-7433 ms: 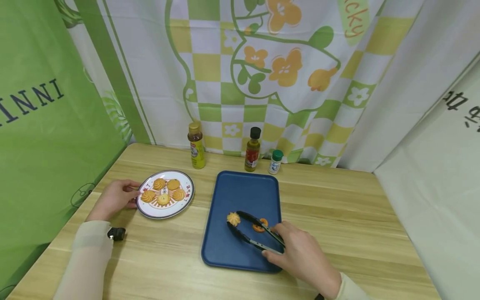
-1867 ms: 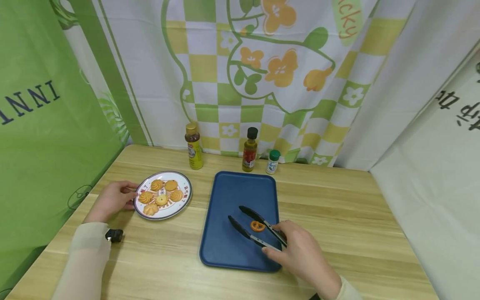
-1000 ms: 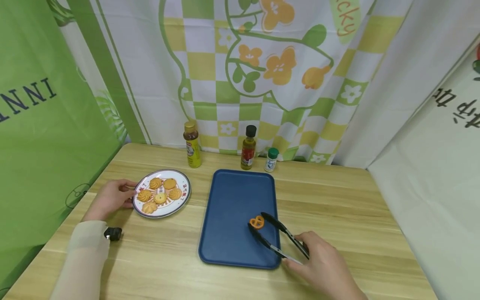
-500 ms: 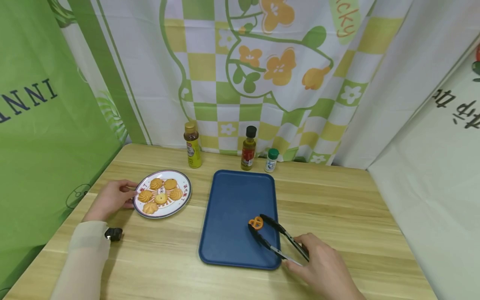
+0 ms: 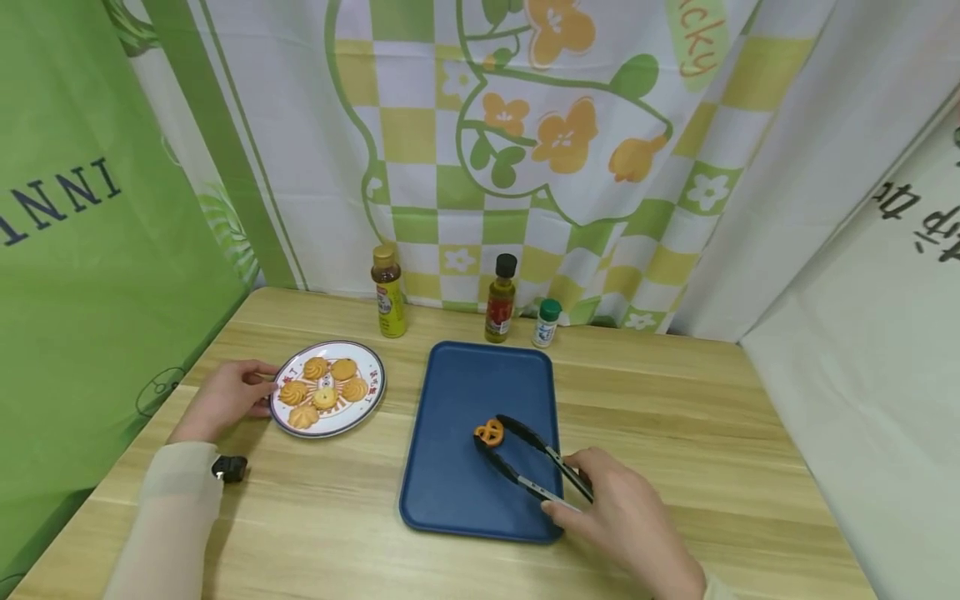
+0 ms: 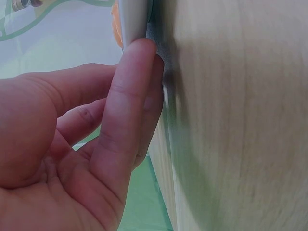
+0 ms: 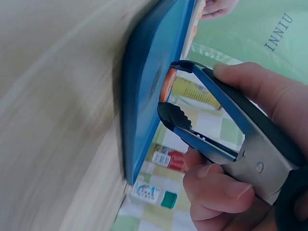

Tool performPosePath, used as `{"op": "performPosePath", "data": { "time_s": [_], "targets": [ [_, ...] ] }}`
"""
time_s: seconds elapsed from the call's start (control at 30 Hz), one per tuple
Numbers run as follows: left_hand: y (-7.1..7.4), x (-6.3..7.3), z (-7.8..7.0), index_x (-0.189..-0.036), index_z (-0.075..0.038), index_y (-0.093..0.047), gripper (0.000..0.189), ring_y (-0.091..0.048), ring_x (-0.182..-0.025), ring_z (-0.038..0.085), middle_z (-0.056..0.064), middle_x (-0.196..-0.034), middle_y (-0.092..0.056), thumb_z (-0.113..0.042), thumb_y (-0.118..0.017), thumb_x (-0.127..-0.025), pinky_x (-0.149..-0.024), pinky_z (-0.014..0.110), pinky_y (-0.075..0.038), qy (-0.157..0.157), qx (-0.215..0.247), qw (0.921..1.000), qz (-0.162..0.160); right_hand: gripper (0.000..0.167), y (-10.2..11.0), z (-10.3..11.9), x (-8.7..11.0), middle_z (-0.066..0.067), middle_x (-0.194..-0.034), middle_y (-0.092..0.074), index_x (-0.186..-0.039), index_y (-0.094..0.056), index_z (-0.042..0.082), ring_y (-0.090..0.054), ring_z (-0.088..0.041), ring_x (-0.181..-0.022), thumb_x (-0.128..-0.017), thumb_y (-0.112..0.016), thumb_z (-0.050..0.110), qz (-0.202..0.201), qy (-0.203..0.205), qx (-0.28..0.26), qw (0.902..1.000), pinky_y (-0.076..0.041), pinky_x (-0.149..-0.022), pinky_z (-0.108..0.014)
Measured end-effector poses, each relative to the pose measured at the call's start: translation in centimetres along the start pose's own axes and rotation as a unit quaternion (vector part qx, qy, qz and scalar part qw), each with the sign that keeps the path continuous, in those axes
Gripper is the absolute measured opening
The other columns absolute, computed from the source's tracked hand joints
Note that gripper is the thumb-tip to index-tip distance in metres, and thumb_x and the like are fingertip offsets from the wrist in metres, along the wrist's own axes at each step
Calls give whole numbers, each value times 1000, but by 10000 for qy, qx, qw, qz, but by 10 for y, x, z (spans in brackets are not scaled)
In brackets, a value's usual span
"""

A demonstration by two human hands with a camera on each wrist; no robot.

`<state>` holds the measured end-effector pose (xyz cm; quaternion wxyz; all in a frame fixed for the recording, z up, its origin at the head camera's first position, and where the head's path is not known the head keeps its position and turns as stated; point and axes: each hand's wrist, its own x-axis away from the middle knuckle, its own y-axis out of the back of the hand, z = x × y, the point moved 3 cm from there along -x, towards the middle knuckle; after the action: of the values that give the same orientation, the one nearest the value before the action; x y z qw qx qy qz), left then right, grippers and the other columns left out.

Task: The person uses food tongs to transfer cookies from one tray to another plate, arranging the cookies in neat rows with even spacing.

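My right hand (image 5: 618, 517) holds a pair of black-and-silver tongs (image 5: 532, 487), thumb on one arm and fingers on the other. Between the black tips sits an orange-brown pretzel (image 5: 489, 432). The right wrist view has the pretzel (image 7: 167, 85) slightly above the blue tray (image 7: 137, 103), with a dark shadow on the tray. At the left, my left hand (image 5: 228, 400) pinches the rim of a white plate (image 5: 374, 396) with a dark edge. Several golden cookies (image 5: 325, 398) lie on that plate. Close up, the left hand's fingers (image 6: 122, 108) meet the plate's rim (image 6: 134, 21).
Along the table's back edge stand a yellow-labelled bottle (image 5: 388, 292), a black-capped bottle (image 5: 500, 300) and a green-capped shaker (image 5: 547, 323). The patterned curtain (image 5: 420, 167) hangs right behind them. Bare wooden table (image 5: 330, 517) lies between plate and tray.
A cookie that was between the tong tips came to lie on the plate's lower left. The tongs then closed around the pretzel, which has since moved left. My left hand stays at the plate.
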<state>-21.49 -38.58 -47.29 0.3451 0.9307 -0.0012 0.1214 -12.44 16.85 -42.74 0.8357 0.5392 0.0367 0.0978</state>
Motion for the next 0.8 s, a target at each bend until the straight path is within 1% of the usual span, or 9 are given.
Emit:
{"op": "performPosePath", "data": {
  "time_s": [0.13,0.17,0.23,0.37,0.43,0.63,0.8],
  "targets": [
    [-1,1,-1,-150,18,-55,42,-76,-84,16,34,-118,-73,-6,-59,-114,-74,30,-72,-55,17,10000,7,59,-4,11,-7,1,-118,-79,-125,-79,17,-71,-12,-97,-81,-100,51,-7,218,-7,9998,-65,-78,-39],
    [-1,1,-1,-149,17,-55,42,-76,-84,16,34,-118,-73,-6,-59,-114,-74,30,-72,-54,24,10000,8,59,-5,13,-9,1,-118,-79,-125,-79,17,-72,-12,-97,-81,-100,51,0,266,-15,9996,-65,-78,-40],
    [-1,1,0,-149,17,-55,42,-76,-84,16,34,-120,-73,-5,-60,-114,-74,29,-72,-47,26,10000,-3,57,-7,19,-12,2,-115,-78,-124,-79,17,-71,-11,-94,-82,-99,51,6,345,-10,9994,-64,-76,-39],
    [-1,0,0,-149,16,-56,41,-75,-84,16,34,-120,-73,-6,-60,-114,-74,29,-72,-42,-29,10000,-34,53,-11,30,-17,4,-109,-77,-122,-79,19,-67,-7,-88,-83,-100,48,-64,557,-54,9984,-60,-71,-33],
    [-1,-1,0,-149,16,-57,41,-75,-84,16,34,-120,-73,-6,-59,-114,-74,28,-72,-33,-47,10000,-31,52,-13,36,-20,4,-108,-77,-122,-79,18,-67,-7,-86,-84,-100,46,-81,693,-91,9975,-59,-70,-31],
    [0,0,1,-148,16,-56,41,-75,-83,16,33,-119,-73,-5,-59,-114,-73,28,-72,-7,-40,10000,-25,51,-21,56,-32,2,-110,-77,-124,-79,14,-64,-7,-81,-87,-97,44,-35,1169,-165,9930,-56,-65,-27],
    [0,0,0,-149,17,-55,42,-75,-84,16,35,-120,-72,-5,-60,-114,-74,29,-72,-6,1,10000,-25,52,-26,78,-43,-1,-114,-78,-127,-79,13,-66,-9,-83,-89,-94,46,-52,1550,-291,9875,-58,-67,-28]
  ]
}}
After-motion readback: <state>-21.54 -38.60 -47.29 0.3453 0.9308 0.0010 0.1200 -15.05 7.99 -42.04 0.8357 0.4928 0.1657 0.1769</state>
